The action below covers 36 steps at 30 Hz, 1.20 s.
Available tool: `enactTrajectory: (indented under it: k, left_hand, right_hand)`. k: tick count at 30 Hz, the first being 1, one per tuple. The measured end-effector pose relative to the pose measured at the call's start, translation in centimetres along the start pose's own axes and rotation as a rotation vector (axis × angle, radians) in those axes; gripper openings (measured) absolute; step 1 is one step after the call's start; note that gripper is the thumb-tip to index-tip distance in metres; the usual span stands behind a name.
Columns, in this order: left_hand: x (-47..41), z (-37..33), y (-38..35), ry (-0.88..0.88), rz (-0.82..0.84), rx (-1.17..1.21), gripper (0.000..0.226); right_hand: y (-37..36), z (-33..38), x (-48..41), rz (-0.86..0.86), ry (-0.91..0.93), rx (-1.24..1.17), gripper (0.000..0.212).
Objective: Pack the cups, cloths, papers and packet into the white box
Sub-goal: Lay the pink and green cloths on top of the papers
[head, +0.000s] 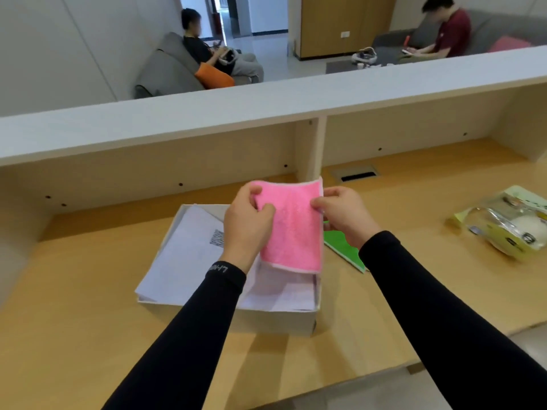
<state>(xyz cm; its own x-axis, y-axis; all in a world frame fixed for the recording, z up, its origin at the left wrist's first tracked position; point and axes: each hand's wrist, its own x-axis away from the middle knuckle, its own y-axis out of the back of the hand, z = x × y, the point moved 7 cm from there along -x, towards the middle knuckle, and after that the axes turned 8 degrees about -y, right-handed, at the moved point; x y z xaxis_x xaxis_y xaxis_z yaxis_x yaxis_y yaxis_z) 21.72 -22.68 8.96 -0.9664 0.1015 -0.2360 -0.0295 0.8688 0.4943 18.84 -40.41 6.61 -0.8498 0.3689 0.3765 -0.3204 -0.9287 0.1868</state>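
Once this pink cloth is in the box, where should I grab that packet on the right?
Probably with the right hand, coming from above: pinch the packet across its bulging middle, where the round white content gives a firm shape. It lies flat on the desk, so its thin yellow-green edges offer little to get under.

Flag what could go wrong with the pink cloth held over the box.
The papers lie skewed, seemingly overhanging the left rim of the white box; the pink cloth, pinched by left hand and right hand, could pin them crooked. The right sleeve crosses the green item and might sweep it.
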Motion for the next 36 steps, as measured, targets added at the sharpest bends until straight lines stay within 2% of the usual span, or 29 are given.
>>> enactTrajectory:
  k: [6,9,11,15,18,24,31,36]
  left_hand:
    - [0.7,7.9,3.5,0.199,0.162,-0.223,0.032]
    - [0.9,10.0,3.8,0.202,0.318,-0.47,0.038]
    - [0.3,9.8,4.0,0.147,0.33,-0.592,0.041]
    - [-1.7,5.8,2.8,-0.023,0.24,-0.37,0.039]
    - [-2.7,2.3,0.4,-0.112,0.235,-0.203,0.032]
    - [-3.5,-2.5,-6.9,-0.204,0.295,-0.147,0.027]
    - [-2.5,-6.9,-17.8,-0.189,0.36,-0.193,0.03]
    - [-2.3,-4.9,-23.0,-0.031,0.403,-0.289,0.032]
  right_hand:
    - [-8.2,-2.5,-0.5,0.18,-0.155,0.267,0.011]
    - [-9.3,-3.4,-1.1,0.151,-0.174,0.34,0.019]
    - [-8.7,-3.0,-1.7,0.076,-0.151,0.26,0.026]
    - [-6.0,-1.7,-2.4,-0.044,-0.068,0.076,0.032]
    - [-3.3,-2.0,-2.6,-0.103,-0.06,-0.02,0.032]
    - [4.6,-4.5,-3.7,-0.213,-0.092,-0.12,0.03]
    - [15.3,-9.0,-6.5,-0.232,-0.179,-0.103,0.033]
    - [19.4,-11.7,-9.2,-0.172,-0.238,-0.072,0.034]
